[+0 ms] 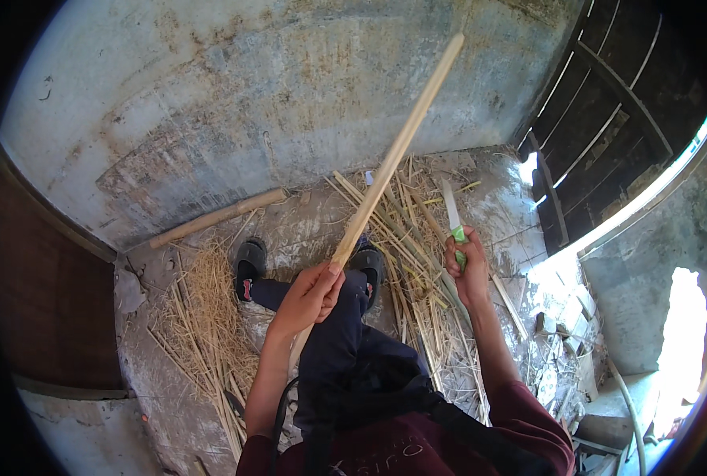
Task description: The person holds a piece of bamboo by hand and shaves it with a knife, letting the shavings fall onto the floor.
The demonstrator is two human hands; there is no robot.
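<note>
The left hand [310, 297] grips the stick [395, 151], slanting above the floor [290, 238]; the right hand [467, 263] grips the knife [453, 219], apart from it; strokes should stay shallow, angled away from the legs [329, 341].

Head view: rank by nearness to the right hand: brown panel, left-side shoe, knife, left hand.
Nearest to the right hand first:
1. Knife: in its grip, blade pointing up the picture.
2. Left hand: to its left, gripping the wooden strip.
3. Left-side shoe: farther left, on the floor.
4. Brown panel: far left edge.
</note>
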